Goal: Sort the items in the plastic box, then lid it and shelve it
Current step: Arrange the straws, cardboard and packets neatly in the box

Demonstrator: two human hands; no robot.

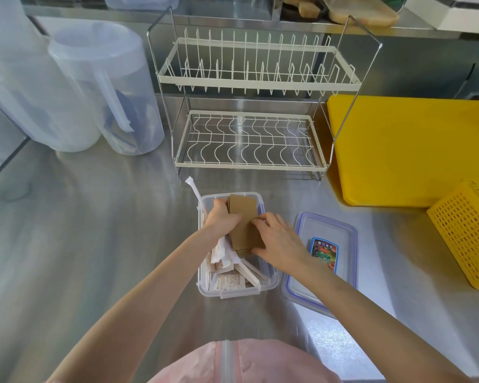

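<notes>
A clear plastic box point(270, 283) stands open on the steel counter in front of me. Inside lie white paper packets point(228, 281) and wrapped sticks at the near end. A stack of brown cardboard sleeves point(242, 214) sits in the far half. My left hand point(221, 219) grips the stack's left edge from inside the box. My right hand point(278, 239) presses on its right and near side. A long white wrapped straw point(195, 193) pokes out over the box's far left corner. The clear lid point(340, 269) with a blue seal and a colourful sticker lies flat just right of the box.
A two-tier white wire dish rack point(249, 139) stands behind the box. Two translucent pitchers point(105, 87) are at the back left. A yellow cutting board point(409, 150) and a yellow perforated basket point(466, 236) sit at the right.
</notes>
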